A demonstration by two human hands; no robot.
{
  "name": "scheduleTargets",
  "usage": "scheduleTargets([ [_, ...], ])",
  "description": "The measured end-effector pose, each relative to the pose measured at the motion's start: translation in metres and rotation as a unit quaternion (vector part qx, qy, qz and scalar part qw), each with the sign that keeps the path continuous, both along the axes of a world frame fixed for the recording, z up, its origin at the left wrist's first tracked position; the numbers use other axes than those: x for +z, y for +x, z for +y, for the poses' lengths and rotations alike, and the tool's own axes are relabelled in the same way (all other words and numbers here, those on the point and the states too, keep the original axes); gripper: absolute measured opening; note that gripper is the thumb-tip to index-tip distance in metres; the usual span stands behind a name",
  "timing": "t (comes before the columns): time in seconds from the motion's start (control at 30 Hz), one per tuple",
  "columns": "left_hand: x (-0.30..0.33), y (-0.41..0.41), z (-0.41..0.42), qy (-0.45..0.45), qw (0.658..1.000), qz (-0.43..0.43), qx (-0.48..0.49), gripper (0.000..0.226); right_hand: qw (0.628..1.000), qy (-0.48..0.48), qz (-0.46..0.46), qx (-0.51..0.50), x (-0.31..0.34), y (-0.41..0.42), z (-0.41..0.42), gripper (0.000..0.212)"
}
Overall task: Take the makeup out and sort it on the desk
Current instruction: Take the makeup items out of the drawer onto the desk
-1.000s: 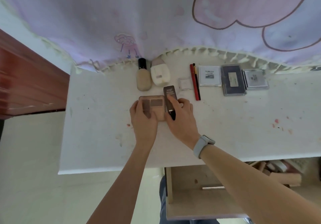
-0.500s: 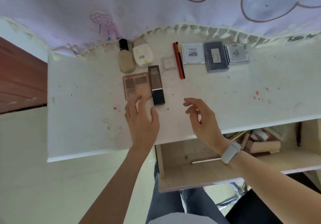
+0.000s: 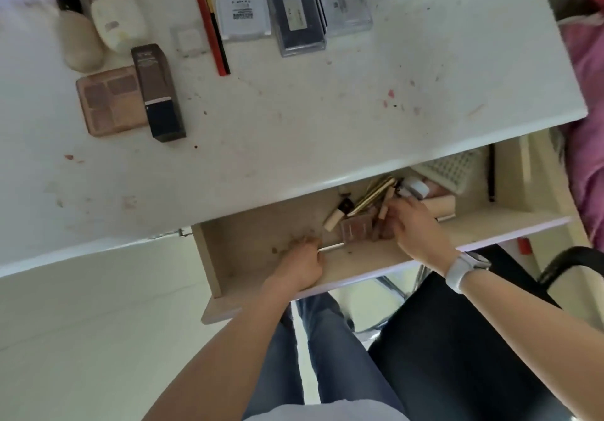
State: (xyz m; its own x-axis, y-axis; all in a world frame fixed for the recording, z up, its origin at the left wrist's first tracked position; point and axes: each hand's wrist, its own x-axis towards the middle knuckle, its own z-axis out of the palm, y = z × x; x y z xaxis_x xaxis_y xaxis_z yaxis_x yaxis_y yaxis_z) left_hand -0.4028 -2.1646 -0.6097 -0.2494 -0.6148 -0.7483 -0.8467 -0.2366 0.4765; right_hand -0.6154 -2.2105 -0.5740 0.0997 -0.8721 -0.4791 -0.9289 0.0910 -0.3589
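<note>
We count two bottles (image 3: 80, 41) lying on the desk (image 3: 294, 119), one eyeshadow palette (image 3: 109, 102), one dark box (image 3: 158, 92), two pencils (image 3: 214, 33), four flat cases (image 3: 297, 16), one open drawer (image 3: 255, 240), two hands (image 3: 302, 267) in it.

Both hands reaching down and forward, forearms bare.
Left hand (image 3: 299, 265) is curling its fingers, knuckles up, wrist straight. Right hand (image 3: 416, 229) is extending further forward with fingers bent downward, a white watch (image 3: 464, 268) sitting on its wrist; grip unclear.
</note>
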Motion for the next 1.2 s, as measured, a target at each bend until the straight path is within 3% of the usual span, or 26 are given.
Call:
scheduleTargets([
  [0.13,-0.013,-0.017,-0.007,0.059,0.994,-0.081,-0.031,0.043,0.997,0.025,0.023,-0.066,-0.015,-0.005,-0.003,0.025],
  [0.27,-0.020,-0.018,-0.014,0.085,0.995,-0.056,-0.013,0.038,0.991,0.076,0.045,-0.098,-0.023,-0.003,-0.006,0.037],
  [0.33,-0.020,-0.017,-0.013,0.067,0.998,-0.020,-0.006,0.031,0.990,0.102,0.033,-0.097,-0.026,0.000,-0.013,0.043],
  [0.43,-0.018,-0.015,-0.011,0.016,0.997,0.007,0.079,0.020,0.984,0.139,0.034,-0.105,-0.030,0.007,-0.022,0.038],
  [0.57,-0.018,-0.025,-0.021,-0.054,0.986,-0.007,0.161,0.029,0.980,0.145,0.042,-0.126,-0.038,0.016,-0.019,0.035],
  [0.63,-0.018,-0.033,-0.030,-0.089,0.983,-0.030,0.157,0.035,0.976,0.156,0.033,-0.149,-0.037,0.020,-0.021,0.037],
  [0.73,-0.019,-0.042,-0.040,-0.121,0.981,-0.056,0.140,0.037,0.977,0.178,0.076,-0.093,-0.038,0.021,-0.024,0.059],
  [0.8,-0.021,-0.046,-0.044,-0.136,0.982,-0.065,0.118,0.039,0.976,0.178,0.090,-0.093,-0.039,0.022,-0.025,0.060],
  [0.97,-0.021,-0.049,-0.044,-0.144,0.985,-0.078,0.063,0.041,0.980,0.175,0.022,-0.093,-0.041,0.017,-0.024,0.043],
  [1.07,-0.016,-0.041,-0.043,-0.106,0.988,-0.070,0.085,0.027,0.975,0.198,-0.043,-0.088,-0.032,0.011,-0.025,0.042],
  [1.13,-0.006,-0.032,-0.043,-0.069,0.988,-0.061,0.123,0.018,0.973,0.195,-0.085,-0.089,-0.022,0.009,-0.026,0.025],
  [1.2,0.009,-0.023,-0.040,-0.046,0.987,-0.037,0.148,0.018,0.976,0.204,-0.079,-0.012,-0.006,0.008,-0.027,0.027],
])
